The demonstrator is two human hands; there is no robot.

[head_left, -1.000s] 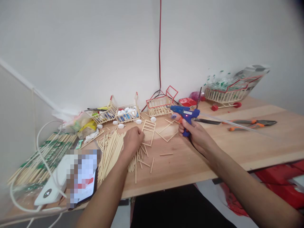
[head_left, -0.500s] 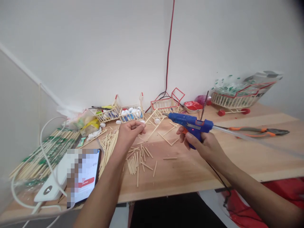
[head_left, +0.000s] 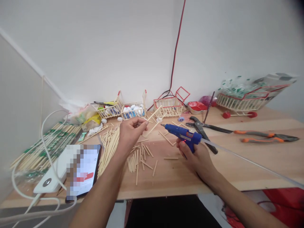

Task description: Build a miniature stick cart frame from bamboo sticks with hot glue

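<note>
My left hand (head_left: 133,131) pinches a thin wooden stick (head_left: 155,114) between thumb and fingertips, and it slants up to the right. A second stick (head_left: 154,128) slants just below; I cannot tell whether the two are joined. In my right hand (head_left: 193,155) is a blue hot glue gun (head_left: 184,134), its metal nozzle aimed left towards the sticks but apart from them. From its back a long clear glue stick (head_left: 247,162) runs out to the right. Under my hands lie several short cut sticks (head_left: 134,162), and longer ones (head_left: 109,148) are piled beside my left wrist.
Small stick-built carts (head_left: 133,110) stand along the wall, one with a red rim (head_left: 168,103). A larger cart (head_left: 244,101) holds plastic bags. Dark pliers (head_left: 200,128), orange-handled pliers (head_left: 263,134) and a red paint dish (head_left: 197,106) lie right. Left are a phone (head_left: 91,171) and bundled sticks (head_left: 47,148).
The glue gun has come lower and a little left, so its nozzle sits below its earlier height. The dark pliers behind it now show. My left hand keeps its pinch.
</note>
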